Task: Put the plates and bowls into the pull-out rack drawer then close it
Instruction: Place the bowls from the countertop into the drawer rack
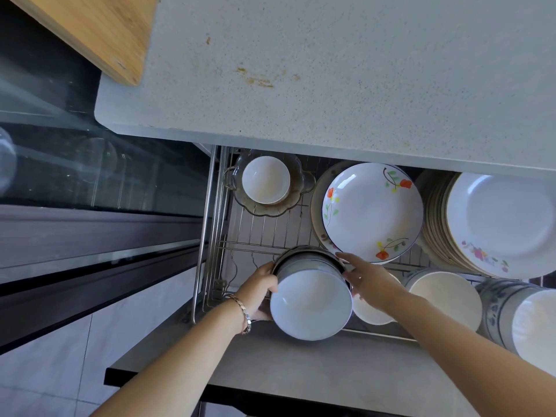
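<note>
Head view is showing a stack of bowls (311,302) being held at the front of the open rack drawer (210,224), the left hand (260,291) gripping its left side, the right hand (365,278) pressing straight fingers against its right.

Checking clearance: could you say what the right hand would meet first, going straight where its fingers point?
The right hand rests against the bowl stack; beyond, probably the wire rack, depth unclear.
</note>
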A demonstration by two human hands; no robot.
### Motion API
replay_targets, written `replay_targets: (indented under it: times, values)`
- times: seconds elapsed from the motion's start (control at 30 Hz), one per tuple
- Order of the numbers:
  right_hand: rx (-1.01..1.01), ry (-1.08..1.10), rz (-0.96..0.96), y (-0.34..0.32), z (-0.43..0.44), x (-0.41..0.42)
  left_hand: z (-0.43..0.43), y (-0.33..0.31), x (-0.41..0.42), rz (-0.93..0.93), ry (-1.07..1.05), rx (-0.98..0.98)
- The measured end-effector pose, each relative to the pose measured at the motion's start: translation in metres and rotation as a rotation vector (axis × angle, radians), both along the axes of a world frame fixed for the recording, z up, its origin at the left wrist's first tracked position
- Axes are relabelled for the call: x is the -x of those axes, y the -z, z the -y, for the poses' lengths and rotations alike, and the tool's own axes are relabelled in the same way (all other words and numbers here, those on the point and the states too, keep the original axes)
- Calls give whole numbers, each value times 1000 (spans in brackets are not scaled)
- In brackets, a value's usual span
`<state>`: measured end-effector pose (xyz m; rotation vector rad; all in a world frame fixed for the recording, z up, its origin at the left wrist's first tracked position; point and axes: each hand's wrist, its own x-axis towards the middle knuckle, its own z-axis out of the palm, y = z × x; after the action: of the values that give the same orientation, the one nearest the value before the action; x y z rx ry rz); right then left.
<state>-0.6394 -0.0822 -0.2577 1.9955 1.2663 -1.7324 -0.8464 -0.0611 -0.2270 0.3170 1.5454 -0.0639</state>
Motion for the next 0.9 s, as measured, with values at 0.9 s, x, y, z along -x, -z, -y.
replay_targets:
  times: [0.9]
  values:
    - [-6, 45, 1, 29, -11, 1, -5, 46, 8, -16, 133, -163]
